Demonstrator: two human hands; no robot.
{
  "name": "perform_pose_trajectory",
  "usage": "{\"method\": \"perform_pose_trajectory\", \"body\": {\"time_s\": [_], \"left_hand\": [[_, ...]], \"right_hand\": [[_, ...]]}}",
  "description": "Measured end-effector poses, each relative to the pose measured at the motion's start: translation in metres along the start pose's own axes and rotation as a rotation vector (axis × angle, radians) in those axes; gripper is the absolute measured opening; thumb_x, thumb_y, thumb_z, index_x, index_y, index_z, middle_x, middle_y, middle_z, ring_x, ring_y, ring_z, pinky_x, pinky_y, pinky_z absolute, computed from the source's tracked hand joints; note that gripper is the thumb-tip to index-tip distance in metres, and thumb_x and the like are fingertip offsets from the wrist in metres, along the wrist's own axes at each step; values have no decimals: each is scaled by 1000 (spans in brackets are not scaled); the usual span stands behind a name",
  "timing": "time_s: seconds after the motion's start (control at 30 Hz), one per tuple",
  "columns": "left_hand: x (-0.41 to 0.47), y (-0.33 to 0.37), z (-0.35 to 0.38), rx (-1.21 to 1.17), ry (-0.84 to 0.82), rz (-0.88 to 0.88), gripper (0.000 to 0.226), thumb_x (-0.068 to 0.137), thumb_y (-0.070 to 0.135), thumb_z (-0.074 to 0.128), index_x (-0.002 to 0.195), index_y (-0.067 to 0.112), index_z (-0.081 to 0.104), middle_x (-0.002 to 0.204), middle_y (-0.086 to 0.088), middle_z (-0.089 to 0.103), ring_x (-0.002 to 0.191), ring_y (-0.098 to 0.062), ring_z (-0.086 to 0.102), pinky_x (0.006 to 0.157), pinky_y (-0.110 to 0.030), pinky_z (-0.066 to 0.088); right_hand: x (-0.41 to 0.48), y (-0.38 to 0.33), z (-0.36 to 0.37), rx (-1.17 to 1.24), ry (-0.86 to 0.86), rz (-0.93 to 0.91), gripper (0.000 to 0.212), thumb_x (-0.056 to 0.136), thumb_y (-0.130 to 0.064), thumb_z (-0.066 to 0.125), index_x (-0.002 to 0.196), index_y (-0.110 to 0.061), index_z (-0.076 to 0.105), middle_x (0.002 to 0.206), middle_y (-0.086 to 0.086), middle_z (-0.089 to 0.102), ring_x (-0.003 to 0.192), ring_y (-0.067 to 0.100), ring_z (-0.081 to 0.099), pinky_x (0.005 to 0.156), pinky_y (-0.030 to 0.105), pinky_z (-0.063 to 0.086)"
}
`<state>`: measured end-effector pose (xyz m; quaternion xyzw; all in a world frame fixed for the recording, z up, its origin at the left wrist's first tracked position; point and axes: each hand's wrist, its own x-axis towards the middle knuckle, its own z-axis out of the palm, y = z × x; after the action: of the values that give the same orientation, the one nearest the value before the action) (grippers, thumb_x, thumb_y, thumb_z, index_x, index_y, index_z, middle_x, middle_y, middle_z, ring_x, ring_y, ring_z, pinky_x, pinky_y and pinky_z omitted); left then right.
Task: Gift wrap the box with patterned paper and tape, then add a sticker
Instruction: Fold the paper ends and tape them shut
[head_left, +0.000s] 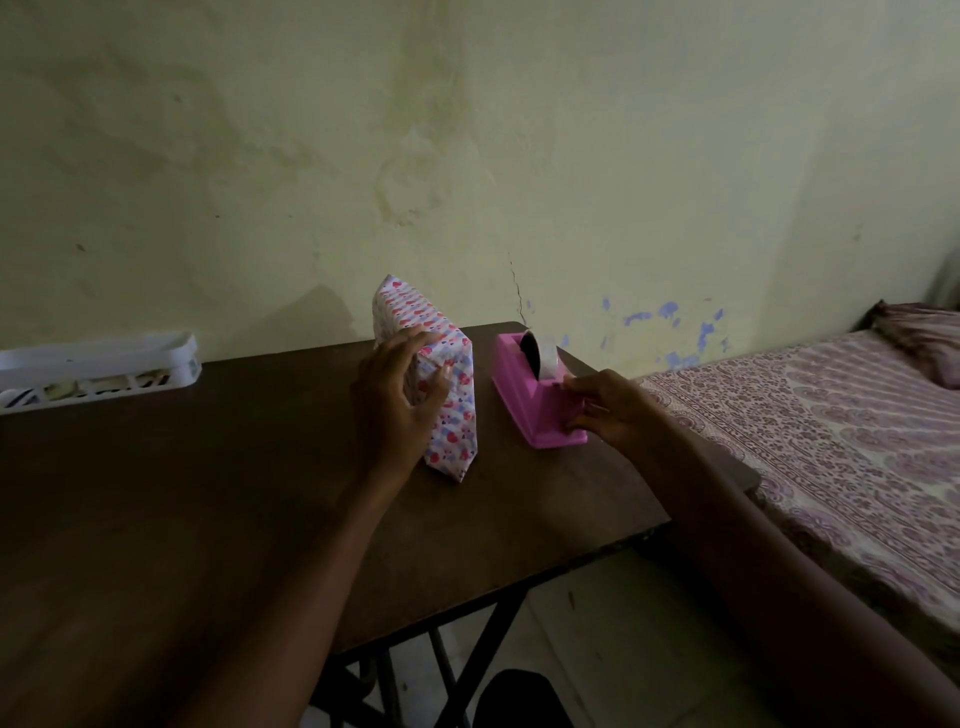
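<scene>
The box (457, 395), covered in white paper with red and blue prints, stands upright on its edge on the dark wooden table (208, 467). My left hand (397, 397) holds it from the left, with the thumb over the top and the fingers on the near folded end. To its right sits a pink tape dispenser (524, 384) with a clear tape roll (543, 353). My right hand (608, 410) rests on the dispenser's front end at the cutter, fingers pinched there; the tape end itself is hidden.
A white plastic tray (104, 364) with small items stands at the table's back left. A bed (831, 441) with a patterned sheet runs along the right, close to the table's edge. The yellowish wall (467, 156) is right behind.
</scene>
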<state>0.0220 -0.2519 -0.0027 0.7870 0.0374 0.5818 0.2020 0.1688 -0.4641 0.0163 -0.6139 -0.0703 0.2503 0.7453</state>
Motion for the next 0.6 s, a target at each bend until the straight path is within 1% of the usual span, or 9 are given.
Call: {"method": "perform_pose_trajectory", "body": {"time_s": [0.07,0.2,0.27,0.33,0.4,0.47,0.5,0.57,0.6], "left_hand": [[-1,1,0,2,2,-5,43,89,36,61,127,14,59,130,-8,60,120,-19,52,96,-33,45],[-1,-2,1,-2,2,-3,41,89,31,64,126,15,59,130,-7,60,120,-21,53,96,-40,49],[-1,-2,1,-9,4,-3,41,89,29,66,127,16,57,130,-7,60,120,-21,53,95,-42,50],[-2,-1,1,-11,1,-2,41,89,31,64,127,16,57,130,-7,60,120,-21,53,95,-41,49],[-1,-1,0,-4,-5,-7,42,90,34,62,127,15,58,130,-8,60,120,-21,53,96,-39,48],[-1,-1,-1,-4,-6,-11,43,90,36,60,127,13,59,130,-8,60,120,-22,54,97,-37,47],[-2,0,-1,-5,-5,-12,43,90,37,59,126,13,59,129,-8,60,120,-22,54,97,-36,46],[-2,0,-2,0,-1,-15,43,90,36,60,127,14,59,130,-8,60,120,-22,54,97,-35,46],[-2,0,-2,1,1,-18,42,90,35,61,127,14,58,130,-8,60,120,-22,53,96,-35,46]], "right_hand": [[1,1,-2,-4,-10,-5,41,86,-2,62,126,5,54,123,17,58,111,28,57,78,41,54],[-2,-1,0,-33,-15,20,45,86,0,62,129,4,52,119,16,60,104,27,61,73,39,54],[-4,-2,1,-50,-14,27,44,87,1,60,130,3,52,121,15,59,107,28,60,75,40,54],[-7,0,1,-61,-13,17,40,90,2,58,129,3,52,124,15,58,114,30,58,79,40,53],[-9,3,1,-85,-5,-9,35,90,2,59,125,6,56,123,16,60,113,31,59,83,42,54],[-13,2,1,-172,23,-74,29,88,0,65,115,9,61,115,20,65,100,32,65,81,42,56],[-14,1,2,-256,64,-105,26,86,-2,68,109,10,63,108,22,67,93,32,68,78,42,58],[-16,-1,8,-455,175,-162,18,84,-7,73,93,7,65,90,20,69,78,28,71,74,40,61],[-17,-2,12,-554,231,-207,16,83,-9,74,85,4,65,81,16,68,70,24,69,68,36,61]]}}
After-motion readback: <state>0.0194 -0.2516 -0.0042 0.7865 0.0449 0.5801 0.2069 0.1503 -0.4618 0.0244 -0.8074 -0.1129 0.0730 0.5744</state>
